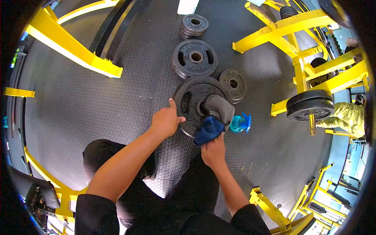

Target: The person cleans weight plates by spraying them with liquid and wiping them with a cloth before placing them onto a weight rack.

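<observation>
A large black weight plate (200, 88) lies on top of other plates on the floor in front of me. My left hand (166, 120) rests at its left edge, thumb and index finger spread apart. My right hand (213, 150) holds a blue cloth (209, 129) against the plate's lower right part. A grey cloth (220, 109) is bunched beside the blue one, over the plate's right side; whether my fingers also grip it is hidden. Just right of the cloths is a clear blue bottle (237, 124).
Stacked plates (195, 58) and smaller ones (194, 24) stand beyond, with another small stack (233, 84) to the right. Yellow rack frames (78, 43) flank both sides; the right one bears black plates (310, 105). A person in yellow-green trousers (346, 117) is far right.
</observation>
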Demonstrator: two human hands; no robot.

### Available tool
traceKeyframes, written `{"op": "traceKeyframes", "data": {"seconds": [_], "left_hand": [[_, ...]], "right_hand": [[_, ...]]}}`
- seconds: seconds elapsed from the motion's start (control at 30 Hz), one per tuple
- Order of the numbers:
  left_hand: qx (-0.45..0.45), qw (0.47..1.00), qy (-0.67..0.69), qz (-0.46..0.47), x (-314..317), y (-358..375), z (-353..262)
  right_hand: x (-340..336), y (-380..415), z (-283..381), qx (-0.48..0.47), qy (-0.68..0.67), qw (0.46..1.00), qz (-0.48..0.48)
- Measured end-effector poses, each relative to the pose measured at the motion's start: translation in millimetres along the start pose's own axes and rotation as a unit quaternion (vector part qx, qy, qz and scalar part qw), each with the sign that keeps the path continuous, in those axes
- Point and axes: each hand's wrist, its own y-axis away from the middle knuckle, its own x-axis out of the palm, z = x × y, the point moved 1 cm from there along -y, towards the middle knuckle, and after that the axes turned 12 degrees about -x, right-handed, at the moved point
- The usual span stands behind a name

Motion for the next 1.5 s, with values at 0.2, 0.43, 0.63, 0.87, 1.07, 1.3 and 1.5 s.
{"op": "traceKeyframes", "data": {"seconds": [0.2,0.43,0.63,0.87,1.07,1.3,1.5], "left_hand": [[0.044,0.999,-0.020,0.019,8,-16,16],[0.013,0.999,-0.013,0.033,-8,-3,6],[0.000,0.999,-0.014,0.037,-7,2,3],[0.001,0.999,-0.020,0.033,-4,-8,4],[0.012,0.999,-0.029,0.023,-6,-5,3],[0.015,1.000,-0.021,0.015,0,-7,6],[0.006,1.000,-0.019,0.015,-2,1,-3]], "right_hand": [[29,-89,-2,-0.145,-0.048,0.985,0.079],[19,-140,-47,-0.223,-0.071,0.971,0.041],[-24,-149,-120,0.122,-0.022,0.979,0.163],[29,-1,-134,0.159,-0.139,0.975,0.067],[27,2,-42,0.151,-0.032,0.988,-0.021],[16,-68,-83,0.054,0.051,0.997,-0.024],[26,-114,-104,0.041,0.046,0.995,-0.081]]}}
